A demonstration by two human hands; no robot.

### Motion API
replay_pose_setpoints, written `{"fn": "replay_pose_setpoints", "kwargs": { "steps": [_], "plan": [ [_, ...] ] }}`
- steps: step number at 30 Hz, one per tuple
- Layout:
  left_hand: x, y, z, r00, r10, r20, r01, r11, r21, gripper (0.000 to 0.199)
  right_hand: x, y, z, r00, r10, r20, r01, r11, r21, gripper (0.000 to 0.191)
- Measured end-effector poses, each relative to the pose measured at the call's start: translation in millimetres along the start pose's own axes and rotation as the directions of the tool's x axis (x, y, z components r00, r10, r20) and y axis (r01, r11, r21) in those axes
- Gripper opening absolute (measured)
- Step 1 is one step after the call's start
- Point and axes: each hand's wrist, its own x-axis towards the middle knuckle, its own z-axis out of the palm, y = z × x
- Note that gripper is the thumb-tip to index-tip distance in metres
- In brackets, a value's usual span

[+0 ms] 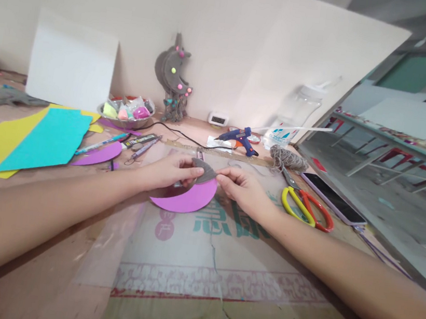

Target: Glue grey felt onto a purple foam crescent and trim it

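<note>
A purple crescent [186,200] of foam or card is partly covered by wound grey yarn [206,170] at its upper end. My left hand [176,170] is closed on the crescent, thumb over the wound part. At the tip of that part, my right hand [239,184] pinches the yarn between thumb and fingertips; the exact grip is too small to see clearly. From below the crescent a thin grey strand [213,253] trails toward the front of the table. Both hands are just above a printed plastic sheet [168,258].
Scissors [306,208], a phone [333,199] and a yarn ball [287,158] lie right. Behind stand a blue glue gun [235,139], a plastic bottle [295,115] and a decorated grey moon [173,70]. Left are pens [103,142], coloured sheets [46,140] and a bowl [126,122].
</note>
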Motion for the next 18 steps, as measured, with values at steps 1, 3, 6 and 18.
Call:
{"fn": "replay_pose_setpoints", "kwargs": {
  "steps": [1, 3, 6, 18],
  "plan": [
    [1, -1, -0.6, 1.0, -0.003, -0.02, 0.002, 1.0, -0.029, 0.029, 0, -1, 0, 1.0, -0.003, -0.007, 0.003, 1.0, 0.006, 0.031],
    [2, -2, -1.1, 0.998, -0.007, -0.054, 0.001, 0.995, -0.103, 0.029, 1, -3, -1, 0.999, -0.011, -0.031, 0.011, 1.0, 0.015, 0.041],
    [2, -5, -0.1, 0.993, 0.008, -0.114, -0.03, 0.981, -0.194, 0.032, 3, -2, -1, 0.997, -0.012, -0.072, 0.011, 1.0, -0.009, 0.041],
    [2, 1, -1.1, 0.864, 0.171, -0.473, -0.155, 0.985, 0.074, 0.035, -1, -13, -7, 0.959, -0.2, -0.199, 0.177, 0.976, -0.126, 0.022]
  ]
}}
